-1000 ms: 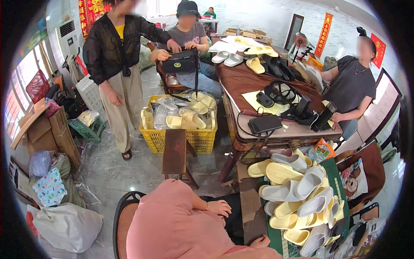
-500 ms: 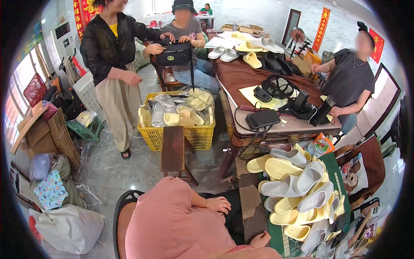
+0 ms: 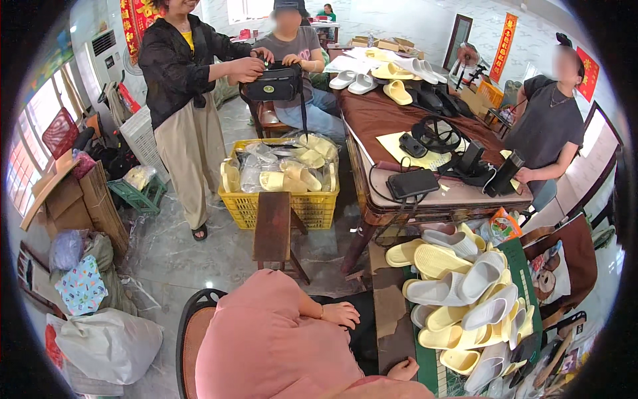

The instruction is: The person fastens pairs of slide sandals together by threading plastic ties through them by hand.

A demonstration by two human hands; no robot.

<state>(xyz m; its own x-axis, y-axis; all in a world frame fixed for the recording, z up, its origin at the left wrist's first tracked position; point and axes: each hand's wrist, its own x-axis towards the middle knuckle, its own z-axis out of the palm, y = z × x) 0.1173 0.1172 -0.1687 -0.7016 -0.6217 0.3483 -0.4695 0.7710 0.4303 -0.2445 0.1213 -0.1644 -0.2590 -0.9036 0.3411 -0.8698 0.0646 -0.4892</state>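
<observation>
My left hand lies on my dark-trousered leg, fingers stretched out and holding nothing. My right hand rests on the torn brown cardboard at the edge of the near table; it looks loosely open, with nothing visible in it. Just right of it, a pile of pale yellow slippers and grey slippers covers a green mat. A brown wooden bench stands in front of me, before a yellow crate holding more slippers, some in clear plastic.
Across the crate, a standing person handles a black bag beside a seated person. Another person sits at the right of the large table. White sacks and cardboard lie at left.
The standing person's lower hand has risen to the black bag, so both hands are now at it. The whole view has shifted slightly. My hands stay where they were.
</observation>
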